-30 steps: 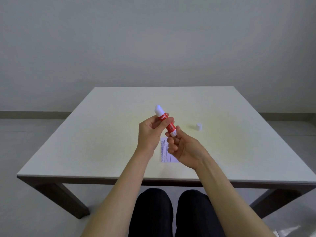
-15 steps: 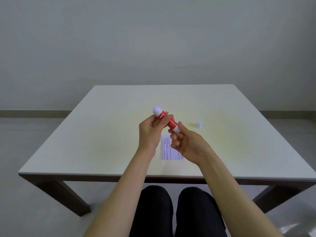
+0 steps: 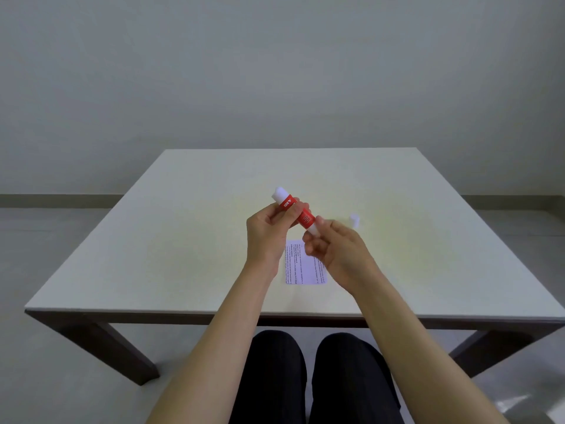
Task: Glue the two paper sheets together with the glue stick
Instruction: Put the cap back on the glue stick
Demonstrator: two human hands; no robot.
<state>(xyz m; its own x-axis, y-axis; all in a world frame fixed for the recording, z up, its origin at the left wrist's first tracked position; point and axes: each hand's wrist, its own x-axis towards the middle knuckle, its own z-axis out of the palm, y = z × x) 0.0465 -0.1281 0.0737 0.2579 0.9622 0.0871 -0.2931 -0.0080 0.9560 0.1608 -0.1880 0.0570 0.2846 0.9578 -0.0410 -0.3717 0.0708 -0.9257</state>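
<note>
A red and white glue stick point(image 3: 298, 214) is held tilted above the table, its white glue tip pointing up and to the left. My left hand point(image 3: 269, 231) grips the red barrel. My right hand point(image 3: 336, 252) pinches the white base end with thumb and fingers. The white cap point(image 3: 354, 221) stands on the table to the right of my hands. Below my hands a small printed paper sheet point(image 3: 301, 267) lies flat on the table, partly covered by my right hand. I can make out only one sheet.
The pale square table point(image 3: 183, 240) stands before a plain wall. Its near edge runs just above my knees in black trousers point(image 3: 305, 377).
The glue stick has tilted a little flatter. My right hand has shifted its fingers on the base end. Both hands sit slightly higher over the paper.
</note>
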